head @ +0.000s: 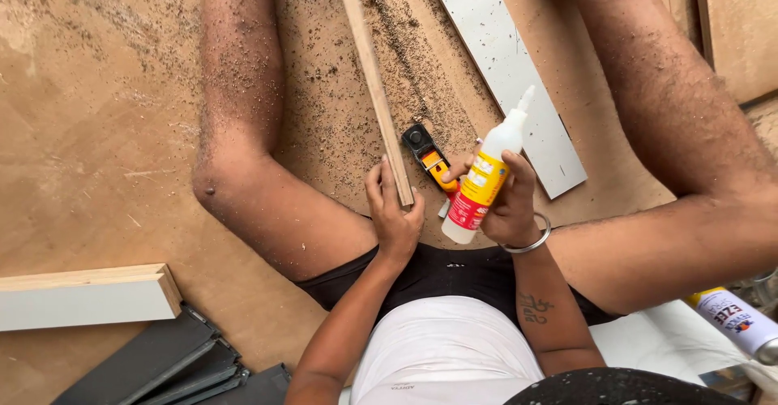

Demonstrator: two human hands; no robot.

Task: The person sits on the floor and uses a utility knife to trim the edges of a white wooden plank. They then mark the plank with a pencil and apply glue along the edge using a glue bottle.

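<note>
Glue bottle [480, 185] | right hand [509, 202] | nozzle up-right, axis diagonal | left hand [393, 219] on strip [374, 81]

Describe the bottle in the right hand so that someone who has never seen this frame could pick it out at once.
Between the person's outstretched legs on the sawdust-strewn brown floor, the right hand grips a glue bottle, beside the thin wooden strip that the left hand holds. It is white with a pointed nozzle and a yellow-and-red label.

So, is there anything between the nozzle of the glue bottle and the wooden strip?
Nothing visible. The right hand holds the glue bottle, nozzle pointing up and away. The left hand holds the wooden strip at its near end. Only sawdust-covered board lies between.
</note>
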